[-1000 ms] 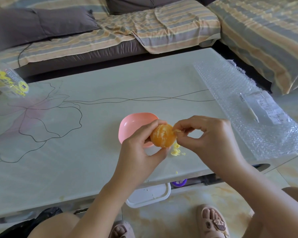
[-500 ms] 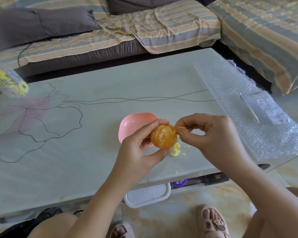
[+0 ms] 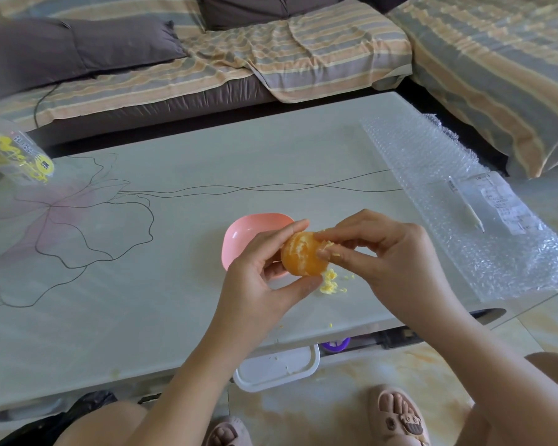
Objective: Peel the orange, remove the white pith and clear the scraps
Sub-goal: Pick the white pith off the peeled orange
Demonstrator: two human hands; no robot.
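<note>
A peeled orange (image 3: 302, 259) with pale pith patches is held above the table's near edge. My left hand (image 3: 258, 284) grips it between the thumb below and the fingers above. From the right, my right hand (image 3: 387, 255) pinches a shred of white pith on the orange's right side with thumb and forefinger. A small heap of yellowish pith scraps (image 3: 331, 284) lies on the table just under the fruit. Behind my left hand sits a pink bowl (image 3: 248, 233), partly hidden.
The pale table (image 3: 174, 284) has a bubble-wrap sheet (image 3: 464, 204) with a label on its right side and a clear plastic bag (image 3: 13, 152) at far left. A white tray (image 3: 277, 368) sits under the table edge. Striped sofas stand behind and to the right.
My right hand has moved left onto the orange's right side and pinches pith there. My left hand has turned the fruit slightly.
</note>
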